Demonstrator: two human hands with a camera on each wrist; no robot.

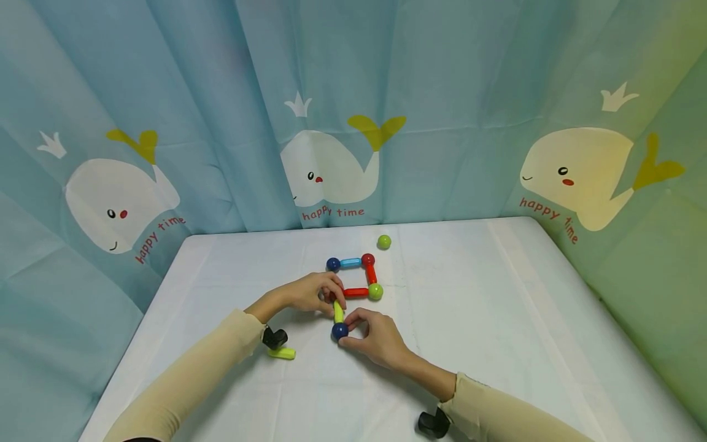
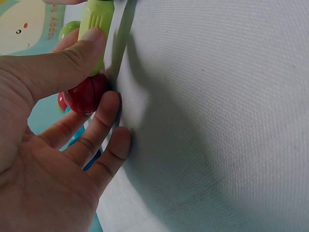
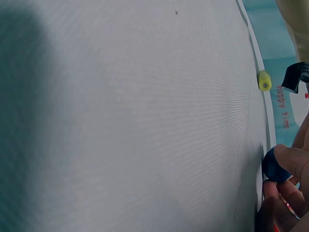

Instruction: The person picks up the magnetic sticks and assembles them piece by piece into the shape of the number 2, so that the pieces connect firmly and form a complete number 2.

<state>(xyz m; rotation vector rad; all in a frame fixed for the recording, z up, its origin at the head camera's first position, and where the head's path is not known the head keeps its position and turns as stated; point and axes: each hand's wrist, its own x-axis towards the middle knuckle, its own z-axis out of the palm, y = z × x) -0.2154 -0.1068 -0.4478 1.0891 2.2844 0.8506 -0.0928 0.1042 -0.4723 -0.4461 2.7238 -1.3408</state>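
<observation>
My left hand (image 1: pixel 315 292) pinches a yellow-green rod (image 1: pixel 339 312), thumb on its side in the left wrist view. One end of the rod meets a red ball (image 2: pixel 87 94), mostly covered by the left fingers in the head view. At the rod's near end sits a dark blue ball (image 1: pixel 339 331), which my right hand (image 1: pixel 381 337) holds between thumb and fingers. Beyond the left hand lies a frame of rods and balls: red rod (image 1: pixel 356 293), green ball (image 1: pixel 375 291), second red rod (image 1: pixel 371 274), another red ball (image 1: pixel 367 259), light blue rod (image 1: pixel 350 263) and another dark blue ball (image 1: pixel 333 264).
A loose green ball (image 1: pixel 384 242) lies near the table's back edge. Another yellow-green rod (image 1: pixel 283 353) rests on the white tabletop (image 1: pixel 469 294) beside the left wrist's black camera (image 1: pixel 274 337). A whale-print curtain (image 1: pixel 442 92) surrounds the back and sides.
</observation>
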